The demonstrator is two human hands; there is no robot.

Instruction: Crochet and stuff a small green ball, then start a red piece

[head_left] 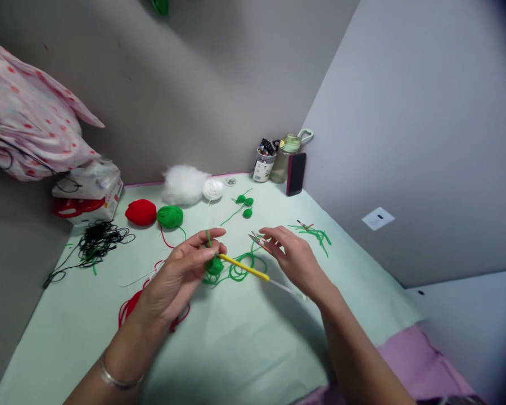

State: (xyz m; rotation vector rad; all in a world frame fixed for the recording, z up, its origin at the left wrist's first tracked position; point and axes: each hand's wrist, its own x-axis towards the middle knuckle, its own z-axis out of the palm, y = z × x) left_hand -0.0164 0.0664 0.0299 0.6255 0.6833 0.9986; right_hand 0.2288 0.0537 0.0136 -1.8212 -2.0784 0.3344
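Your left hand (181, 273): pinching green yarn piece (214, 266) and yellow-handled hook (244, 267) above the bench (244, 343) | your right hand (296, 257): fingers at small scissors (258, 241), can't tell if gripped | green yarn loops (238, 276): on bench between hands

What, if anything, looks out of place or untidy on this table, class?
The tangled, thin black string on the left: it lies in a loose snarl, one end reaching the table's edge, whereas the rounded red yarn ball and oval green yarn ball nearby look wound.
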